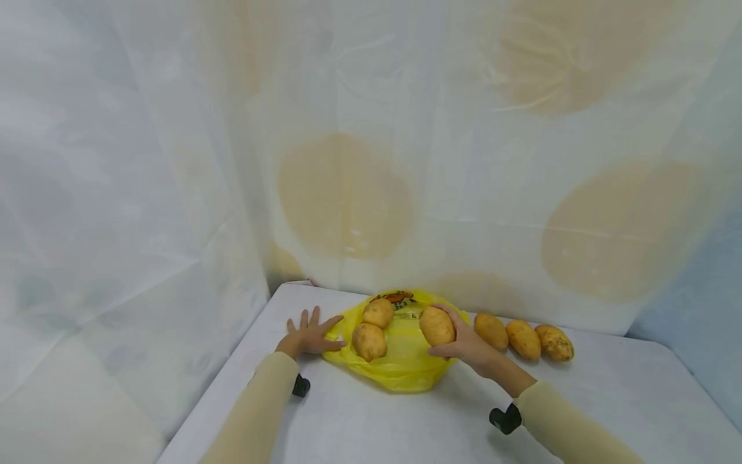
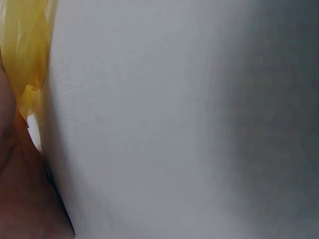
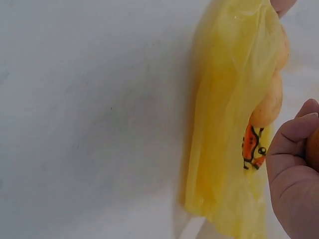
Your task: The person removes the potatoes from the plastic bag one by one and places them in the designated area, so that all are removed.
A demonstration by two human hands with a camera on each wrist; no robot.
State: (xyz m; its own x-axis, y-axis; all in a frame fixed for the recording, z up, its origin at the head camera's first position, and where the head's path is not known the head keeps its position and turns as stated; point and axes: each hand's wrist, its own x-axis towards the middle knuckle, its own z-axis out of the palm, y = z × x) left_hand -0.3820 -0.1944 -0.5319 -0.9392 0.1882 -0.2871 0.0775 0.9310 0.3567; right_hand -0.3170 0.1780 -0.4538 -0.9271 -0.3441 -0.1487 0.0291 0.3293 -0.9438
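Observation:
A yellow plastic bag (image 1: 406,367) lies spread on the table, with two potatoes (image 1: 369,341) on its left part. Fingers straight and spread, my left hand (image 1: 310,335) rests at the bag's left edge; its thumb and index finger overlap the plastic. In the left wrist view a strip of yellow bag (image 2: 25,45) hangs beside the palm. My right hand (image 1: 464,345) grips another potato (image 1: 437,326) from its right side, over the right part of the bag. In the right wrist view, curled fingers (image 3: 294,134) cover most of that potato.
Three more potatoes (image 1: 523,339) sit in a row on the white table (image 1: 614,393), right of the bag. Behind the table hangs a pale sheet with tan dots (image 1: 348,193). Another white sheet (image 1: 133,245) stands along the left side.

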